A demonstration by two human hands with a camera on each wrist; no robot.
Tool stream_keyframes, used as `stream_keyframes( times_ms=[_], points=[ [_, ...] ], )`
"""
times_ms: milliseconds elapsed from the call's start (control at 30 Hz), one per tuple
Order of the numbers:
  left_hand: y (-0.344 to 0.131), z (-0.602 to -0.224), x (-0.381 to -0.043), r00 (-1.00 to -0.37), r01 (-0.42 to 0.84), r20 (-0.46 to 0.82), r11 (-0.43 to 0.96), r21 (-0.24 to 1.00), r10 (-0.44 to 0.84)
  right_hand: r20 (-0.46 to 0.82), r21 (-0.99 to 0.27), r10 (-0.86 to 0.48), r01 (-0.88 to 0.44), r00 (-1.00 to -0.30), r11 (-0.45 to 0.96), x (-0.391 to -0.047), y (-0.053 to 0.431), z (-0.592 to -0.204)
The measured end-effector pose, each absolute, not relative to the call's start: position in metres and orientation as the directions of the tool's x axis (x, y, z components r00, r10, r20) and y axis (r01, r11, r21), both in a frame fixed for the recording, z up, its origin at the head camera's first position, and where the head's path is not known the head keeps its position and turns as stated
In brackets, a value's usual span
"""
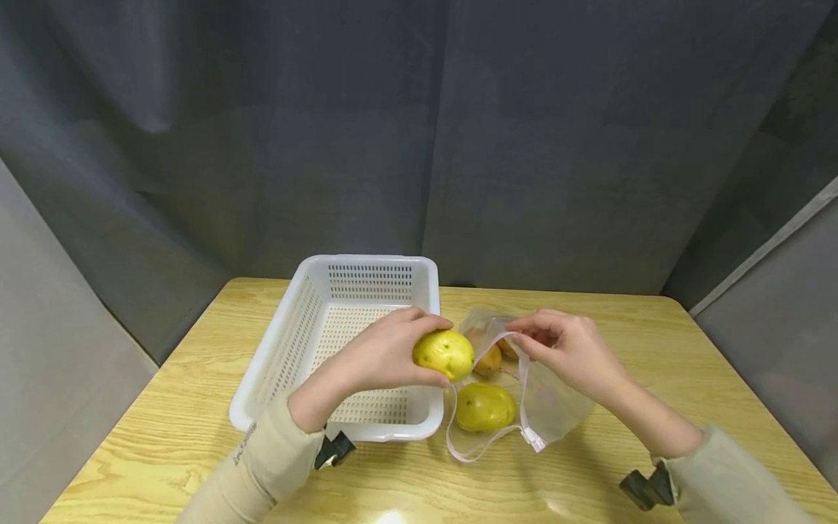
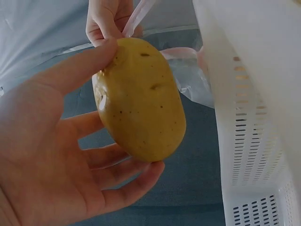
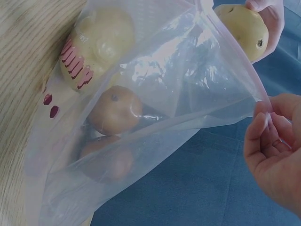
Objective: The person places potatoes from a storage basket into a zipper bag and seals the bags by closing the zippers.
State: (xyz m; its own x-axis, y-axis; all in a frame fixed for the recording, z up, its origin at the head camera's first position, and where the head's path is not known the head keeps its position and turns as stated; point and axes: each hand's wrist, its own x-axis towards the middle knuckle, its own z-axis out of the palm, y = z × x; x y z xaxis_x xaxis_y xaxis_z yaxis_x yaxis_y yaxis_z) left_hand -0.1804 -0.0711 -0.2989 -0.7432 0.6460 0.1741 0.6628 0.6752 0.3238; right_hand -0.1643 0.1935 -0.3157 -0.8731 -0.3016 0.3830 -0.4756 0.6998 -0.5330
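Observation:
A yellow potato [image 1: 445,355] with dark specks is gripped in my left hand [image 1: 382,351], over the basket's right rim, close to the bag's mouth. The left wrist view shows the thumb on one side of the potato [image 2: 141,101] and the fingers curled beneath. My right hand [image 1: 572,353] pinches the pink-edged opening of a clear zip bag [image 1: 556,400], holding it apart. Inside the bag lie a larger yellow-green potato-like item [image 1: 486,407] and two round orange-brown items [image 3: 115,110], whose kind I cannot tell. Red print marks the bag's side.
A white perforated plastic basket [image 1: 393,431] stands left of the bag on the wooden table [image 1: 589,473]. Dark grey curtains [image 1: 419,145] hang behind the table's far edge. A black wrist device [image 1: 334,450] sits at each sleeve cuff.

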Motion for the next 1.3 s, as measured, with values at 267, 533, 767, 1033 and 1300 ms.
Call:
stream_keyframes(
  times_ms=[267, 533, 767, 1033, 1300],
  points=[
    [-0.067, -0.299, -0.176, -0.731, 0.676, 0.174, 0.665, 0.319, 0.66, 0.388, -0.53, -0.297, -0.475, -0.873, 0.703, -0.164, 0.194, -0.316],
    [-0.06, -0.301, -0.171, -0.722, 0.683, 0.168, 0.652, 0.328, 0.672, 0.38, -0.533, -0.302, -0.474, -0.874, 0.701, -0.164, 0.194, -0.315],
    [-0.055, -0.304, -0.168, -0.735, 0.668, 0.16, 0.66, 0.345, 0.659, 0.382, -0.519, -0.309, -0.479, -0.871, 0.707, -0.164, 0.193, -0.315],
    [-0.051, -0.302, -0.16, -0.717, 0.69, 0.169, 0.653, 0.314, 0.676, 0.377, -0.527, -0.306, -0.474, -0.874, 0.705, -0.164, 0.192, -0.315],
    [-0.044, -0.305, -0.153, -0.723, 0.685, 0.168, 0.661, 0.305, 0.671, 0.383, -0.522, -0.31, -0.481, -0.87, 0.704, -0.164, 0.192, -0.314]
  ],
)
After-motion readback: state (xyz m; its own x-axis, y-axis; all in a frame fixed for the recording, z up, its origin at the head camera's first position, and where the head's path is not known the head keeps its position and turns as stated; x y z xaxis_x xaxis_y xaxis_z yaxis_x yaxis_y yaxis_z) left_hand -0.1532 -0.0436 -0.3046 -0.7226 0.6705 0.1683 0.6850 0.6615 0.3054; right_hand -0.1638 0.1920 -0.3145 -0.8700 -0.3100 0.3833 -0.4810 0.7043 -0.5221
